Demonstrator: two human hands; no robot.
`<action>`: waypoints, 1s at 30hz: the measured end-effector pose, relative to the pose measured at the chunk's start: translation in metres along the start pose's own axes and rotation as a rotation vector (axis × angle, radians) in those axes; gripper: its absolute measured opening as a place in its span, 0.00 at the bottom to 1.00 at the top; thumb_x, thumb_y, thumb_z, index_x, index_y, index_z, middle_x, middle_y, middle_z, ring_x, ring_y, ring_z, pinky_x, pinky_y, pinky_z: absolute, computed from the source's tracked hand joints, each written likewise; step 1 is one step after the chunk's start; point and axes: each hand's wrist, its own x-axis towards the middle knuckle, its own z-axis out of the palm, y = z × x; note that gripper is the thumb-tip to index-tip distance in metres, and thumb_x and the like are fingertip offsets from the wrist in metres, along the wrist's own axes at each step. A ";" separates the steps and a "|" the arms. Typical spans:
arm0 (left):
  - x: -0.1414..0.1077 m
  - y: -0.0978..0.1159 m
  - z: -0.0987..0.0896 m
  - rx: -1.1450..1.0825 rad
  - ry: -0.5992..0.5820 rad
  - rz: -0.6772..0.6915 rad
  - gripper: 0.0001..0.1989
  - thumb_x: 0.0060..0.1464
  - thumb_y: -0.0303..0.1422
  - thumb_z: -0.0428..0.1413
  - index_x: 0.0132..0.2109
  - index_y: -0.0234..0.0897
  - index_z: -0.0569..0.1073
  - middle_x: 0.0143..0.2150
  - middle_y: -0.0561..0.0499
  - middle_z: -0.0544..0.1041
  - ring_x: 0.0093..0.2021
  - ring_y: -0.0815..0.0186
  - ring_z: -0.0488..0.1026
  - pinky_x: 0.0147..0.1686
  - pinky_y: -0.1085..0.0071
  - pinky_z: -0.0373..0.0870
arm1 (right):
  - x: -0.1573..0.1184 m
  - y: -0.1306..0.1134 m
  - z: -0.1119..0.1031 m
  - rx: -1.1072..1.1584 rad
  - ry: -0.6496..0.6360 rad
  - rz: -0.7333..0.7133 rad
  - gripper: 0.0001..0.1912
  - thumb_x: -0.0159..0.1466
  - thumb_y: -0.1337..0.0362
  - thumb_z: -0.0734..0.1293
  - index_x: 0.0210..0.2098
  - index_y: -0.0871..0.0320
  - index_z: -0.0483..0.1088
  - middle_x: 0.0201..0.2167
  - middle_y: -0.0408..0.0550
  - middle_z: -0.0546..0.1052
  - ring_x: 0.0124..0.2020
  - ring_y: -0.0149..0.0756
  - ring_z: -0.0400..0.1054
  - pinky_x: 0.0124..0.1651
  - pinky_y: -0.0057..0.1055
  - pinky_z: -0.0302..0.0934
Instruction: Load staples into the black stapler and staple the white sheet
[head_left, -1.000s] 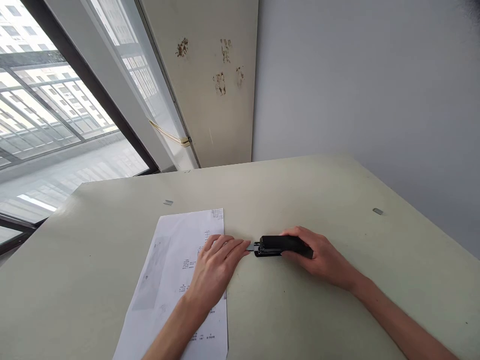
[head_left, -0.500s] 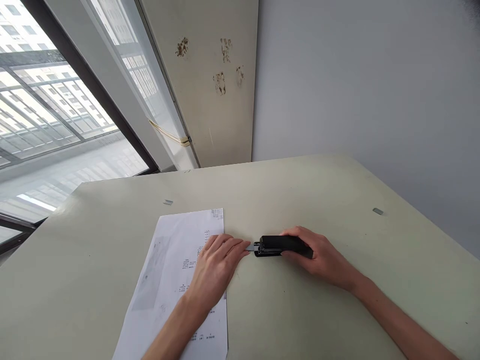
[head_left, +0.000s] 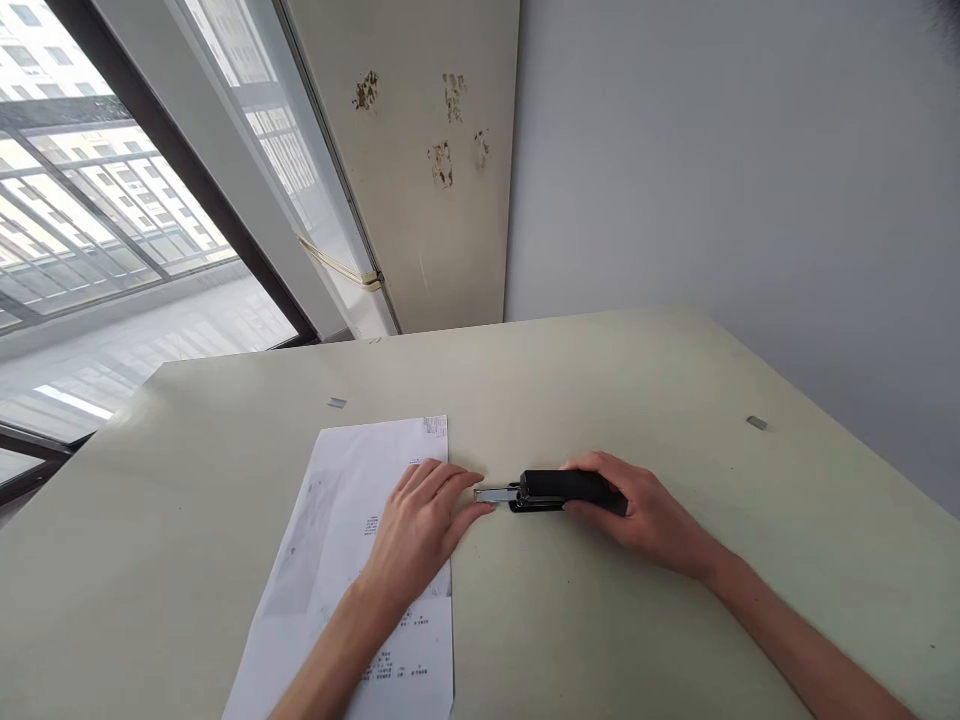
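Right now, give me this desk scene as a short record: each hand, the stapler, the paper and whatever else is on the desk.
Right hand: gripping the black stapler
Left hand: above the paper, thumb and fingers parted around the end of the metal strip; contact unclear
Stapler: on the desk, metal strip sticking out toward the left hand
Paper: printed paper, left of the stapler, partly under the left hand and forearm
Other marks: small grey patches left and right

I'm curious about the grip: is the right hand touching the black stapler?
Touching. The head view shows the right hand gripping the black stapler, thumb and fingers on opposite sides.
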 end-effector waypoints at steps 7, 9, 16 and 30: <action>0.000 -0.007 -0.012 -0.190 -0.147 0.011 0.11 0.71 0.39 0.57 0.49 0.40 0.81 0.40 0.51 0.84 0.38 0.63 0.78 0.42 0.64 0.75 | 0.001 0.002 -0.003 0.049 -0.023 0.035 0.11 0.72 0.54 0.67 0.52 0.47 0.73 0.43 0.45 0.80 0.40 0.40 0.72 0.41 0.34 0.67; 0.001 -0.007 -0.016 -0.284 -0.215 0.003 0.11 0.70 0.40 0.58 0.50 0.41 0.82 0.39 0.51 0.84 0.39 0.64 0.79 0.43 0.65 0.76 | 0.001 0.003 -0.005 0.080 -0.039 0.026 0.10 0.71 0.56 0.68 0.51 0.48 0.73 0.43 0.45 0.81 0.40 0.40 0.71 0.42 0.34 0.66; 0.003 -0.002 -0.014 -0.470 -0.233 0.029 0.10 0.67 0.42 0.61 0.45 0.44 0.84 0.36 0.53 0.84 0.36 0.65 0.79 0.41 0.66 0.77 | 0.000 -0.013 -0.014 0.180 -0.113 0.068 0.09 0.69 0.60 0.69 0.48 0.50 0.75 0.45 0.46 0.81 0.41 0.41 0.72 0.44 0.36 0.66; -0.004 0.002 -0.003 -0.457 -0.233 -0.022 0.16 0.65 0.47 0.62 0.51 0.42 0.77 0.34 0.55 0.81 0.34 0.68 0.76 0.35 0.72 0.73 | -0.004 -0.009 -0.006 0.226 -0.176 0.061 0.08 0.67 0.62 0.70 0.47 0.50 0.75 0.44 0.45 0.80 0.39 0.39 0.70 0.42 0.34 0.64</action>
